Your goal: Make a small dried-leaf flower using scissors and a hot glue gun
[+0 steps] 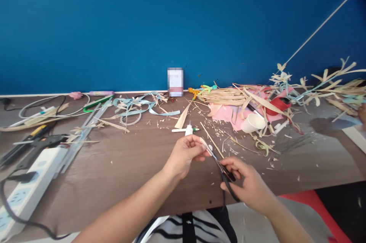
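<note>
Two hands at a brown tabletop [128, 166], as seen by a bystander. The left hand [188, 153] pinches a small pale piece [210, 147] between thumb and fingers; the right hand [247, 184] is curled about the black handles of the scissors [220, 167]. The piece lies ahead and to the left of the right hand, at the blade end, so the left hand is the nearer to it. The scissors' long axis slants from the handles, close to the person, up and leftward to the left fingertips; whether the blades are parted is too fine to tell.

Count: one pale piece; one pair of scissors; one thin stalk [211, 139], slanting just beyond the blades; one small white bottle [189, 130], upright or tilted I cannot tell; one white pen [177, 130] beside it; one paper cup [253, 123], tipped over; one red roll [278, 106]; one glue gun [40, 145]; one power strip [47, 164]. The straw strips [223, 95] overlap too much for counting.
</note>
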